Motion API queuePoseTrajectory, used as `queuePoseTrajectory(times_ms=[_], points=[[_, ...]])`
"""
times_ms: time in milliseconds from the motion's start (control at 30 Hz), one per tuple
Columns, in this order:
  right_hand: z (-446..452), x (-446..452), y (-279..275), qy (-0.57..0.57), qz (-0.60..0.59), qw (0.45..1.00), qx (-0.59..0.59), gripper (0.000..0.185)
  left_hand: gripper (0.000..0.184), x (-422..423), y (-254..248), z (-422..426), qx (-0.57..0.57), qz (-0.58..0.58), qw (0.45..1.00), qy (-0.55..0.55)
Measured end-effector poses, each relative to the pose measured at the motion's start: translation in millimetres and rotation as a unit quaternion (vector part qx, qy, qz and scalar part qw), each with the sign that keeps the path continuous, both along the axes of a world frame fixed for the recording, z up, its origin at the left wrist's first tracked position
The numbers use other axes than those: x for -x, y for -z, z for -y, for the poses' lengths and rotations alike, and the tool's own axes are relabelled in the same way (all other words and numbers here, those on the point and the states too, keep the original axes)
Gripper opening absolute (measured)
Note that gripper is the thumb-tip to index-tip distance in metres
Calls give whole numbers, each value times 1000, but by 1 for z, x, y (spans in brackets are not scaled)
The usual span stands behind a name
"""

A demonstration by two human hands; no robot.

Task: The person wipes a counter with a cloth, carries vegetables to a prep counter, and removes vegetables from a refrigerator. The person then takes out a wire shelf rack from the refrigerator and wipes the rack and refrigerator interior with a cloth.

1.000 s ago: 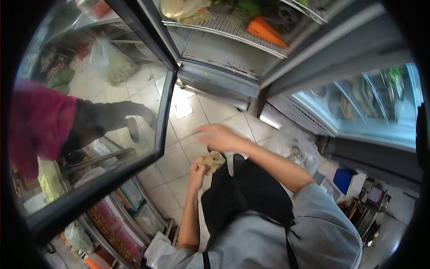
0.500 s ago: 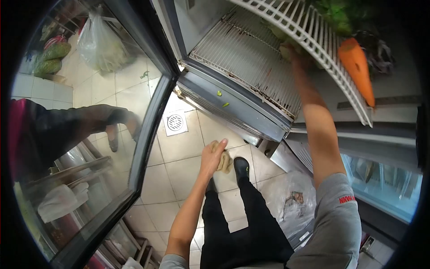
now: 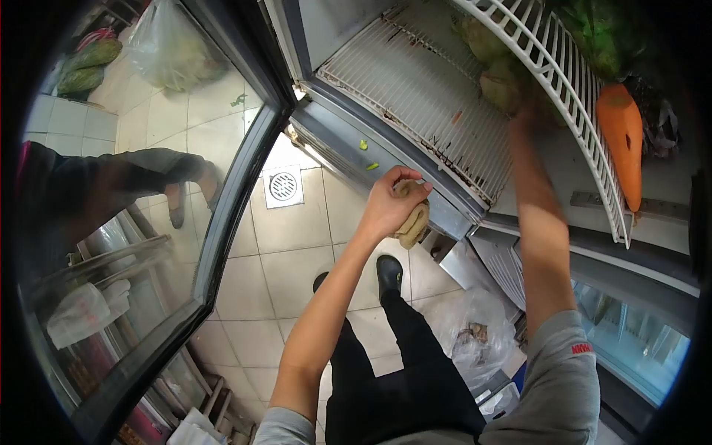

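Note:
My left hand [image 3: 398,200] is closed around a crumpled tan cloth [image 3: 412,227], in front of the refrigerator's lower sill. My right arm reaches deep over the lower wire shelf [image 3: 423,96], beneath the upper rack. Dim and smeared, my right hand [image 3: 525,111] is beside a pale green round vegetable [image 3: 498,85], perhaps a cabbage. Its fingers are hidden, so I cannot tell whether it grips anything. Behind that lies another pale green vegetable [image 3: 478,38]. Reddish bits and brown stains mark the lower shelf.
A carrot [image 3: 621,148] and leafy greens [image 3: 593,37] lie on the upper wire rack [image 3: 549,70]. The open glass door [image 3: 245,185] stands at left, reflecting. Green scraps [image 3: 363,144] lie on the sill. A floor drain [image 3: 282,187] and clear plastic bag [image 3: 475,319] are below.
My left hand has risen with the cloth, rightward toward the sill. My right arm has shifted slightly right and down in view. More of the pale green vegetables shows, and the whole view has shifted.

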State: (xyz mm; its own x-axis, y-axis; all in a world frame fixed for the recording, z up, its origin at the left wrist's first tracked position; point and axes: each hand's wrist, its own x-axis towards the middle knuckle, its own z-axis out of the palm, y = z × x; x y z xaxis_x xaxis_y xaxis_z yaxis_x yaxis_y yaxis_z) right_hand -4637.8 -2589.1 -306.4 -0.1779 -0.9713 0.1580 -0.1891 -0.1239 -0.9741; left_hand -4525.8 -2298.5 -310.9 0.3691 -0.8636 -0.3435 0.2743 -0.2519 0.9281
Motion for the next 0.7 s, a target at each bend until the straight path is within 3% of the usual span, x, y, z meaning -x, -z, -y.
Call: queuePoseTrajectory(times_ms=[100,200,267,333,367,433,500,533,567,600,633,667,700], points=[[19,2,-26,-139,79,985,-63,79,38,-7,5,19,26,88,996,-12],[26,-2,-22,-145,73,986,-29,75,47,-11,9,62,98,150,984,-7],[19,6,-9,-127,44,991,17,73,58,-10,-9,99,67,216,974,12],[10,17,-2,-116,45,991,49,70,71,1,-9,147,110,293,950,5],[4,23,-2,-122,87,988,45,69,71,6,-18,167,89,329,939,40],[-6,13,-16,-140,357,923,-23,54,71,13,-29,204,70,364,927,61],[-6,11,-27,-126,376,917,-42,54,78,23,-36,241,34,433,880,193],[-3,7,-31,-116,362,924,-43,53,77,35,-9,263,105,513,845,104],[-2,4,-34,-108,354,928,-45,53,70,41,8,286,118,574,804,101],[-2,1,-37,-103,352,929,-48,53,70,50,35,309,148,592,792,36],[-2,-3,-38,-99,353,929,-49,53,70,41,29,306,177,608,773,-28],[-3,-5,-40,-96,354,929,-51,53,74,37,23,300,150,555,817,44],[-6,-7,-40,-92,353,930,-53,53,74,26,5,286,152,559,815,38]])
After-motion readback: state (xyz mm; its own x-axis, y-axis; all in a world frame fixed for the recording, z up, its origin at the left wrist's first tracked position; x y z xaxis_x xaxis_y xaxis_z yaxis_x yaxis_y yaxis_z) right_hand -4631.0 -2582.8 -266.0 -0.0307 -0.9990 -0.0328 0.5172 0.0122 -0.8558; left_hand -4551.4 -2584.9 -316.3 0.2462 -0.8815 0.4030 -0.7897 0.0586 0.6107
